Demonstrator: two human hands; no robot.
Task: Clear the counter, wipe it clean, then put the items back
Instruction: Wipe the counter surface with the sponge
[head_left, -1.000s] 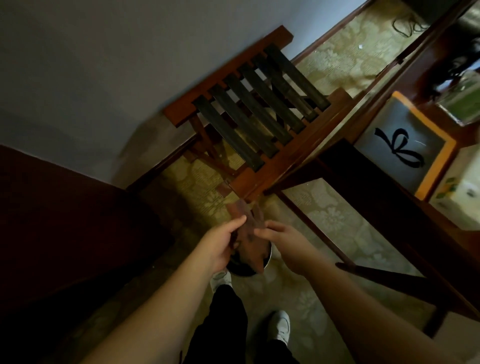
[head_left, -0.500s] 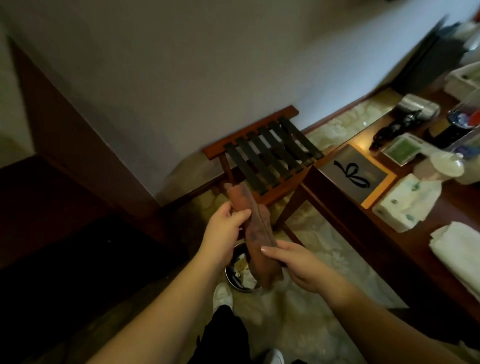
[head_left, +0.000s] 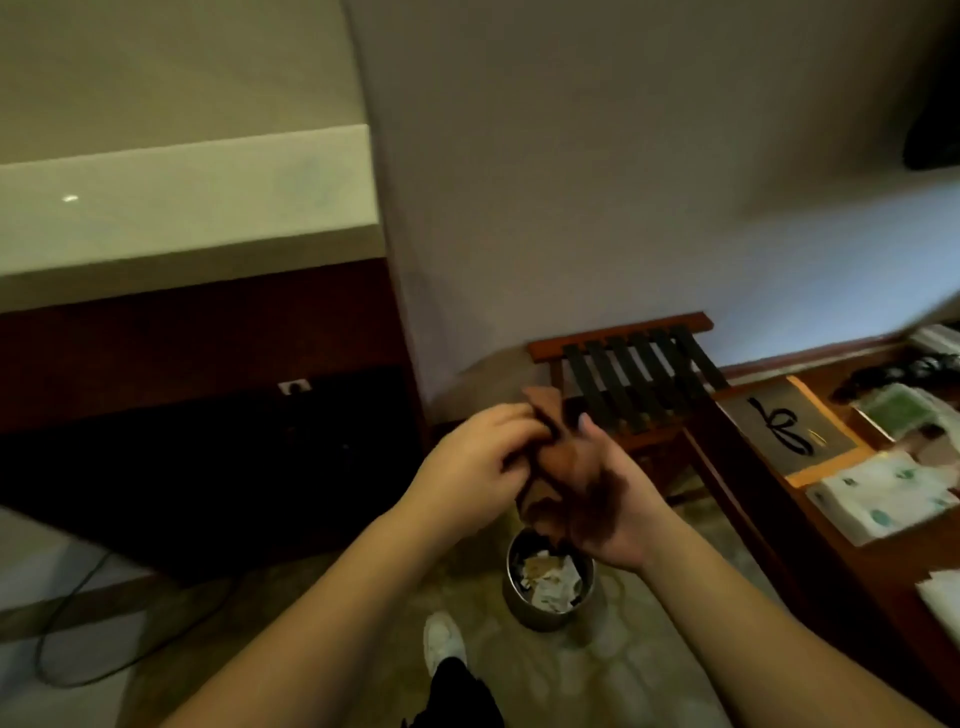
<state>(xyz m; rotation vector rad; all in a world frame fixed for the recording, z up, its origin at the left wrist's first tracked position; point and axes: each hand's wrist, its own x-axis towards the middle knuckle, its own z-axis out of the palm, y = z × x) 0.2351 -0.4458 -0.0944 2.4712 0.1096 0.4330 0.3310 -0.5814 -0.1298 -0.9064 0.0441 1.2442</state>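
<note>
A brown cloth (head_left: 551, 457) is bunched between both hands, above a small metal waste bin (head_left: 545, 613) on the floor. My left hand (head_left: 478, 457) pinches the cloth's upper part. My right hand (head_left: 608, 499) cups the cloth from the right with its palm up. The dark wooden counter (head_left: 810, 561) runs along the right edge. On it lie a grey card with a black bow (head_left: 789, 431), a pack of tissues (head_left: 878, 499), a green packet (head_left: 904, 410) and some dark items.
A wooden luggage rack with black straps (head_left: 634, 374) stands against the wall behind my hands. A pale ledge over a dark cabinet (head_left: 182, 208) fills the left. A cable (head_left: 78, 623) lies on the floor at left. My white shoe (head_left: 441, 639) is below the bin.
The view has swung up and to the left. The cloth, hanging long between my hands before, is now gathered into a bunch, with my right hand turned palm up under it.
</note>
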